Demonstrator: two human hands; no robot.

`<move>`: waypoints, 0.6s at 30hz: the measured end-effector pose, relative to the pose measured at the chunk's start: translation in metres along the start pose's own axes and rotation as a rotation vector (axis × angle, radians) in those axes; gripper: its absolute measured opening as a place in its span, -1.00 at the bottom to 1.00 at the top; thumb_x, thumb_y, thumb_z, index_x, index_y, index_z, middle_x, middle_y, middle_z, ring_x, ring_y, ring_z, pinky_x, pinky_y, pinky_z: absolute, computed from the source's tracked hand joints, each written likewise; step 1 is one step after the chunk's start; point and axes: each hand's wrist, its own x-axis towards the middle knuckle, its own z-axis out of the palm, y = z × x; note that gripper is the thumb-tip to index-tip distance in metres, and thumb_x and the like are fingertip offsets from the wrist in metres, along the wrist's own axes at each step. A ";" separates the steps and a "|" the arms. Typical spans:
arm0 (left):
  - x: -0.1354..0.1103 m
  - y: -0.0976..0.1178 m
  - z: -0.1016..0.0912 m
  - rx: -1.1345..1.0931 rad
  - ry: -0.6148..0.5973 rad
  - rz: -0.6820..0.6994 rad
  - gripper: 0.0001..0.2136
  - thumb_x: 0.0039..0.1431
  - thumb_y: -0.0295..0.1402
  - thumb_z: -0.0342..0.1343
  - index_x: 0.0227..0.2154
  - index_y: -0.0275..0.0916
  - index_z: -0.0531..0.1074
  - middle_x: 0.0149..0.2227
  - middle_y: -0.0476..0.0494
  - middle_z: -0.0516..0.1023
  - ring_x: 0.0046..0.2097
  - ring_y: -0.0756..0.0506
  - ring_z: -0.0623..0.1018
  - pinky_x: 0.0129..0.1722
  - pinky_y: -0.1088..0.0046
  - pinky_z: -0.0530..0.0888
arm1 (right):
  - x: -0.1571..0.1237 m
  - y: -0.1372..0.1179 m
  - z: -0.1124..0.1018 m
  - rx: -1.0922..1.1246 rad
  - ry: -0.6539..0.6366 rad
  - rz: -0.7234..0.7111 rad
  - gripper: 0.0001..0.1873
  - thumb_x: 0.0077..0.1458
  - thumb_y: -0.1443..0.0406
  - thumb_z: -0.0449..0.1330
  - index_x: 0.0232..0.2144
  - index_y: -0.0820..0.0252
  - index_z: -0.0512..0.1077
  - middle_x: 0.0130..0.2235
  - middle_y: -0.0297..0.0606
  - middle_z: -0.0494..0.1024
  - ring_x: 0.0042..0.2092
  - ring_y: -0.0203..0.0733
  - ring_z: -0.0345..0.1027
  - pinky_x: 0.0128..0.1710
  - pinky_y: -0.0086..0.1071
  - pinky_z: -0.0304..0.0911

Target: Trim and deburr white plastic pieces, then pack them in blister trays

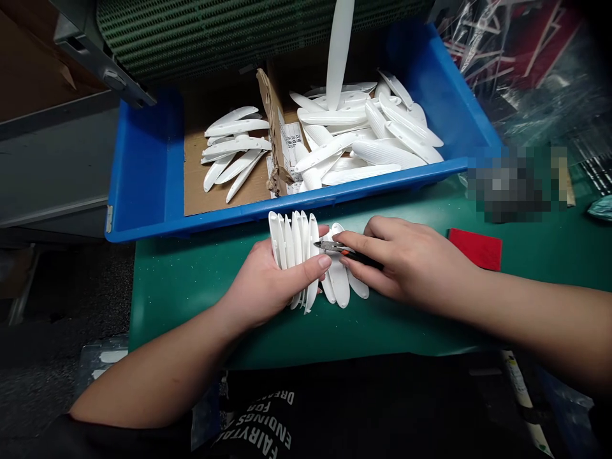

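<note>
My left hand [268,284] is closed around a stack of several white plastic blade-shaped parts [292,245], held on edge on the green table [191,280]. My right hand [406,261] grips small cutting pliers [335,247] whose tips point at the stack's right side. A few more white parts [340,284] lie flat on the mat under the pliers, between my two hands.
A blue bin [143,172] behind my hands holds many loose white parts [373,137] in two groups, split by a cardboard divider [272,127]. One white part [338,44] is dropping from a green conveyor [215,29] above. A red pad [475,247] lies at the right.
</note>
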 end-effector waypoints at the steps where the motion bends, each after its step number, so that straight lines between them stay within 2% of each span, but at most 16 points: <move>1: 0.001 -0.001 -0.001 -0.003 -0.010 0.001 -0.41 0.17 -0.11 0.47 0.23 -0.18 0.56 -0.13 -0.19 0.74 -0.11 -0.25 0.71 -0.09 0.28 0.64 | 0.000 0.001 0.000 0.018 0.018 0.001 -0.59 0.47 0.13 0.14 0.18 0.16 0.58 -0.29 -0.21 0.46 -0.37 -0.14 0.32 -0.35 -0.30 0.17; 5: 0.004 -0.002 -0.002 -0.016 -0.027 0.010 -0.50 0.20 -0.10 0.46 0.13 -0.22 0.61 0.05 -0.26 0.71 0.05 -0.32 0.69 0.05 0.20 0.62 | 0.002 0.006 -0.002 0.097 0.072 0.034 -0.63 0.43 0.16 0.20 0.13 0.20 0.61 -0.31 -0.22 0.48 -0.36 -0.16 0.41 -0.36 -0.31 0.24; 8: 0.005 0.001 -0.002 0.059 0.004 -0.002 -0.51 0.17 -0.09 0.47 0.08 -0.24 0.63 0.08 -0.27 0.71 0.13 -0.38 0.66 0.12 0.14 0.59 | 0.003 0.009 -0.005 0.114 0.091 0.073 -0.63 0.42 0.17 0.21 0.12 0.21 0.62 -0.30 -0.22 0.50 -0.34 -0.15 0.45 -0.34 -0.31 0.28; 11: 0.005 0.004 -0.001 0.157 0.038 -0.036 -0.49 0.13 -0.10 0.49 0.08 -0.22 0.63 0.05 -0.24 0.72 0.11 -0.39 0.67 0.09 0.12 0.59 | 0.004 0.010 -0.006 0.125 0.091 0.103 -0.63 0.42 0.15 0.21 0.12 0.18 0.62 -0.30 -0.22 0.50 -0.32 -0.15 0.47 -0.31 -0.31 0.32; 15: 0.005 0.005 0.001 0.180 0.026 -0.036 -0.46 0.16 -0.10 0.47 0.15 -0.19 0.59 0.03 -0.23 0.72 0.08 -0.36 0.67 0.05 0.15 0.62 | 0.003 0.011 -0.005 0.140 0.074 0.111 -0.62 0.42 0.14 0.21 0.14 0.15 0.61 -0.29 -0.22 0.50 -0.31 -0.14 0.48 -0.29 -0.31 0.33; 18: 0.005 0.003 0.003 0.115 0.020 -0.049 -0.41 0.17 -0.11 0.46 0.22 -0.17 0.54 -0.03 -0.22 0.72 -0.03 -0.30 0.70 -0.13 0.24 0.69 | 0.003 0.010 -0.005 0.152 0.071 0.102 -0.62 0.42 0.14 0.21 0.14 0.16 0.61 -0.29 -0.21 0.51 -0.31 -0.14 0.47 -0.30 -0.30 0.33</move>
